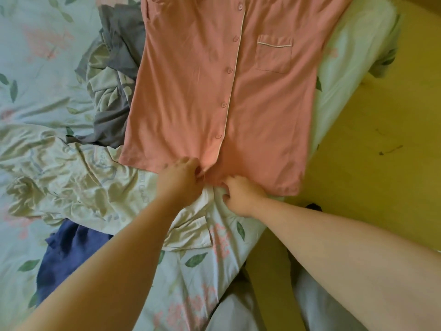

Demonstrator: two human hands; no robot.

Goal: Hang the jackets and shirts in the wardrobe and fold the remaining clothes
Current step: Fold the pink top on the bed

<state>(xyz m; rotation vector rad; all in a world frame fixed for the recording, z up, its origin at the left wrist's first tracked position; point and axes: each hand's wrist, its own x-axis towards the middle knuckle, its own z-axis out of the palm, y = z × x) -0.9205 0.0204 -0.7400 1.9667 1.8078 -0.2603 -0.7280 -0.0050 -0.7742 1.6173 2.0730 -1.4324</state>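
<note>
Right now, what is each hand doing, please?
Left hand: pinches the hem of the pink buttoned shirt with white piping.
Right hand: curled, grips the same hem.

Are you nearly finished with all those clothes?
Not nearly. No folded pile or hung clothes show. The pink shirt lies flat, buttoned, on the bed, and the left hand and right hand pinch its bottom hem. The grey garment, cream garment and blue garment lie crumpled beside it.
</note>
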